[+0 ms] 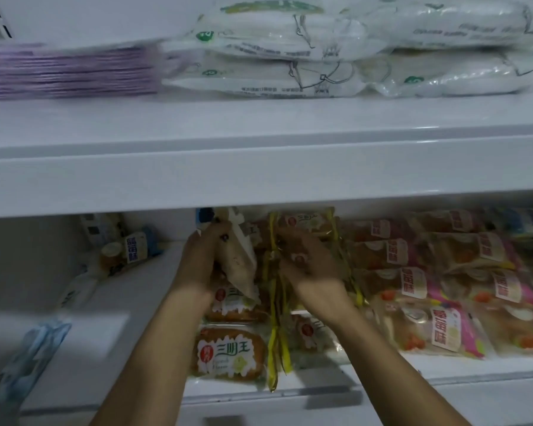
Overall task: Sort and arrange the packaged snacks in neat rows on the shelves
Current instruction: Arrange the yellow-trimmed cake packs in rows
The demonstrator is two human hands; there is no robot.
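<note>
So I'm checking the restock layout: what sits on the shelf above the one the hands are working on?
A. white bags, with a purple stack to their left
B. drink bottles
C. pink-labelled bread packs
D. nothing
A: the upper shelf holds stacked white bags with a blurred purple stack to their left.

On the lower shelf (111, 305), the left hand (197, 259) grips an upright pale packet (240, 259); the right hand (314, 272) rests fingers spread on yellow-edged bread packets (277, 302). Pink-labelled snack packets (443, 302) lie right of both hands.
</note>
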